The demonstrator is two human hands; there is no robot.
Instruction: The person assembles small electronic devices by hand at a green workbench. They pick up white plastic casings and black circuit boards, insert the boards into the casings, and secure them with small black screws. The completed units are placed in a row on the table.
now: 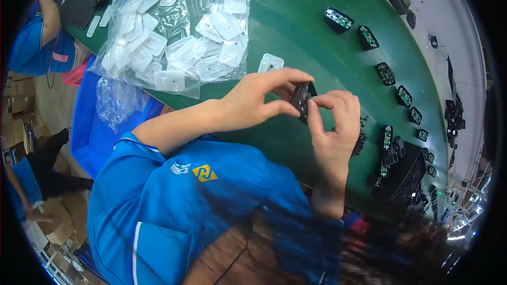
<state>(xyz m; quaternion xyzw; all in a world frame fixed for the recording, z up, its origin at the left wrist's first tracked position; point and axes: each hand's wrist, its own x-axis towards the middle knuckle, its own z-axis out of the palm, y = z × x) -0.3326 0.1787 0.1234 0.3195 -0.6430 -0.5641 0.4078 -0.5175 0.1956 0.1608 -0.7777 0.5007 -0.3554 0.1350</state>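
Over the green table (285, 26), my left hand (261, 95) grips a small black plastic housing (302, 97) between thumb and fingers, holding it tilted on edge. My right hand (338, 119) is closed in a pinch, with thumb and forefinger against the housing's face. Whatever small part may lie between those fingertips is hidden. Just beyond my left hand rests a translucent white plate (271, 62). A pile of tiny black parts (359, 143) lies on the table, partly behind my right hand.
A clear plastic bag (182, 31) of translucent white plates spreads at the left. Several black housings with green circuit boards (385, 73) line the table's right side, near a black box (404, 171). A blue bin (87, 132) stands at the left edge. Another person's arm (50, 18) shows at the far left.
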